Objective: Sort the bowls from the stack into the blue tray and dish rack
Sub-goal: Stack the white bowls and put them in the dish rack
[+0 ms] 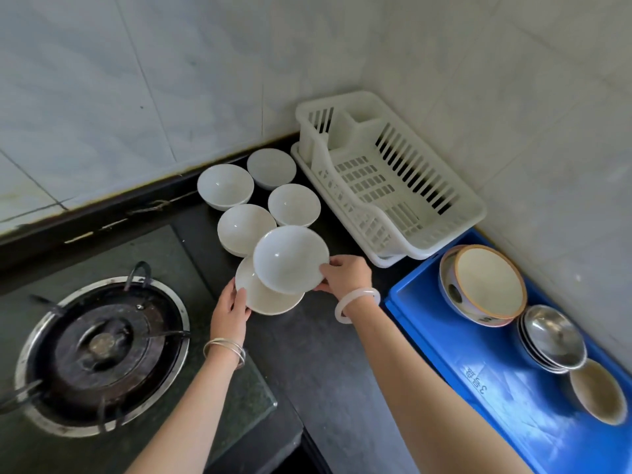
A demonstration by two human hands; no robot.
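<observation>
My right hand (345, 273) grips the rim of a white bowl (290, 258), lifted and tilted just above a second white bowl (270, 297) that my left hand (231, 311) holds at its left edge on the dark counter. Behind them stand several more white bowls, the nearest (244, 229) being a small stack. The white dish rack (386, 186) sits empty in the corner. The blue tray (461, 340) to the right holds a large patterned bowl (485, 285), stacked steel bowls (554, 340) and a beige bowl (596, 391).
A gas burner (102, 350) sits on a glass hob at the left. Tiled walls close off the back and right sides. Dark countertop (328, 357) lies between my arms.
</observation>
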